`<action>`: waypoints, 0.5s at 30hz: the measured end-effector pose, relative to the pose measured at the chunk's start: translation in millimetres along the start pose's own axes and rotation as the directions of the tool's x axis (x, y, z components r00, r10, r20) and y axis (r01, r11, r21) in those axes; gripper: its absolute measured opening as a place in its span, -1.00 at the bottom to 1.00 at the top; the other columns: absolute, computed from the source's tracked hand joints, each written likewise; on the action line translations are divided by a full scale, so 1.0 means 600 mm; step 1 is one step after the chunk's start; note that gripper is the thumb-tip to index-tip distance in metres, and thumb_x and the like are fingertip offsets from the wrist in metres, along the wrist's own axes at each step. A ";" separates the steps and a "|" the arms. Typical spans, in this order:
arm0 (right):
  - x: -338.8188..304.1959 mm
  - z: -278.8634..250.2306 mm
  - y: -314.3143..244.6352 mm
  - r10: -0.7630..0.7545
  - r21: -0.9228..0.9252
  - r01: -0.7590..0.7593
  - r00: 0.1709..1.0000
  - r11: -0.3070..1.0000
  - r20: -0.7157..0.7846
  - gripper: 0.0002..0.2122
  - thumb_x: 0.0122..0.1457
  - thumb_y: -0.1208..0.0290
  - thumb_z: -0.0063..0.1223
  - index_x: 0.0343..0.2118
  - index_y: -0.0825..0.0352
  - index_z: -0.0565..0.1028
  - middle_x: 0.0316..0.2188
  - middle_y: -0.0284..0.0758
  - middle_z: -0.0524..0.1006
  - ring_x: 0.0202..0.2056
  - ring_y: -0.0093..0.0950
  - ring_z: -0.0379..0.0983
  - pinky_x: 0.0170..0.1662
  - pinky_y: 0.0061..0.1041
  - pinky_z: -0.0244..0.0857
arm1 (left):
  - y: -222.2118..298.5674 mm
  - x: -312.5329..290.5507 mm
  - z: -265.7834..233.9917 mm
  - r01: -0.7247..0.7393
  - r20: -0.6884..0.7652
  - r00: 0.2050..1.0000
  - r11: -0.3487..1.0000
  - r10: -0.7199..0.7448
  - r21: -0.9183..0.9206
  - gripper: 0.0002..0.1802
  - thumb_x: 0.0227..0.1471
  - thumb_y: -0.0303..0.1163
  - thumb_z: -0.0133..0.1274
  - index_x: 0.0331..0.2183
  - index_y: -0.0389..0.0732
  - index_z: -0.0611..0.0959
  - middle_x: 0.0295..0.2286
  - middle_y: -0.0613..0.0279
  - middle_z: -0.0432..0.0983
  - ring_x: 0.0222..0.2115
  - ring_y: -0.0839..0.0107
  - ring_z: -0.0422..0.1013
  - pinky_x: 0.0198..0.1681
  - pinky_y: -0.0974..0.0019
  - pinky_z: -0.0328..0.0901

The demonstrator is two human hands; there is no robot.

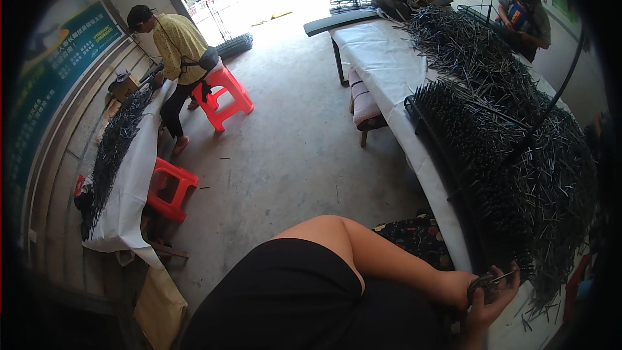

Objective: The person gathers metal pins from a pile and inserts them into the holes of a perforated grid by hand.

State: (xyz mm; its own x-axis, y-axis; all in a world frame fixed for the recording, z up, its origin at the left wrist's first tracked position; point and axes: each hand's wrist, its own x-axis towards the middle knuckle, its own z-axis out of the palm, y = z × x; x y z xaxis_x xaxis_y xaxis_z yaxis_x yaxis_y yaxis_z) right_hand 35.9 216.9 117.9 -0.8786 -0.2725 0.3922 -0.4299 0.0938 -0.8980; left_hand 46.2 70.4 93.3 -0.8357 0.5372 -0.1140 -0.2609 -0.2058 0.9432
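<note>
At the lower right, by the table's near end, my two hands are close together. My left hand [476, 289], at the end of the bare forearm, is closed on a small bunch of thin dark rods. Beside it my right hand [494, 308] has its fingers curled around thin dark pieces too; the overlap hides which hand bears which. Just beyond them stands a long black rack [463, 201] set with dense rows of upright dark rods. A large heap of loose thin dark rods [544, 181] spreads along the table to its right.
The white-covered table [376, 52] runs away from me. At left, a person [175, 45] stands by another covered bench [133, 201] with a rod heap. Red stools [223, 97] stand beside it. Another person [525, 19] is at far right. A cardboard piece [161, 308] lies lower left.
</note>
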 end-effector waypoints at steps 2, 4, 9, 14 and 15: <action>0.015 -0.003 -0.003 -0.066 -0.120 0.071 0.997 0.990 0.044 -0.32 0.10 0.27 0.12 0.22 0.48 0.11 0.20 -0.10 0.21 0.09 -0.22 0.29 0.14 -0.27 0.19 | -0.011 0.003 -0.004 0.019 0.051 0.999 0.998 -0.016 -0.059 -0.59 -0.26 -0.56 0.26 -0.25 -0.24 0.55 -0.39 0.24 0.57 -0.32 0.40 0.49 -0.23 0.36 0.40; 0.011 -0.004 0.006 -0.033 -0.157 0.059 0.986 0.986 0.166 -0.46 0.05 0.45 0.09 0.12 0.49 0.28 0.13 -0.07 0.33 0.05 -0.26 0.36 0.10 -0.33 0.24 | -0.019 0.003 -0.011 0.142 0.185 0.976 0.983 -0.118 -0.118 -0.56 -0.25 -0.59 0.26 -0.21 -0.26 0.55 -0.39 0.23 0.58 -0.28 0.39 0.49 -0.22 0.37 0.40; 0.015 -0.024 0.004 -0.039 -0.256 0.091 0.979 0.963 0.202 -0.62 -0.02 0.60 0.02 -0.06 0.46 0.46 -0.07 -0.07 0.49 -0.03 -0.23 0.44 0.04 -0.36 0.30 | -0.032 0.019 -0.005 0.105 0.165 0.985 0.938 -0.052 -0.331 -0.59 -0.23 -0.63 0.24 -0.21 -0.29 0.58 -0.38 0.14 0.57 -0.32 0.31 0.52 -0.21 0.33 0.42; 0.018 -0.016 -0.006 0.051 -0.308 0.075 0.923 0.948 0.382 -0.69 0.01 0.56 0.04 -0.13 0.46 0.52 -0.13 -0.03 0.54 -0.08 -0.15 0.49 0.01 -0.30 0.32 | -0.006 -0.001 -0.011 0.205 0.232 0.964 0.925 -0.133 -0.320 -0.66 -0.20 -0.59 0.25 -0.26 -0.29 0.61 -0.36 0.12 0.59 -0.29 0.25 0.53 -0.16 0.29 0.42; 0.011 -0.019 -0.003 0.051 -0.309 0.076 0.923 0.948 0.380 -0.69 0.01 0.56 0.04 -0.13 0.46 0.52 -0.13 -0.03 0.54 -0.08 -0.15 0.49 0.01 -0.30 0.32 | -0.029 0.009 -0.015 0.170 0.269 0.958 0.956 -0.103 -0.239 -0.60 -0.21 -0.48 0.32 -0.23 -0.29 0.61 -0.33 0.10 0.60 -0.24 0.24 0.53 -0.13 0.28 0.40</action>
State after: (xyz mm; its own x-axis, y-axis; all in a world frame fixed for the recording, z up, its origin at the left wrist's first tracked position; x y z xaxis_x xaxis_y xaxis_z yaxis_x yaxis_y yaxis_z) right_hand 28.5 225.9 124.2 -0.7540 -0.6112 0.2408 -0.5382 0.3647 -0.7598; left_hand 41.7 69.6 73.4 -0.6433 0.7558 -0.1218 -0.5067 -0.3011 0.8078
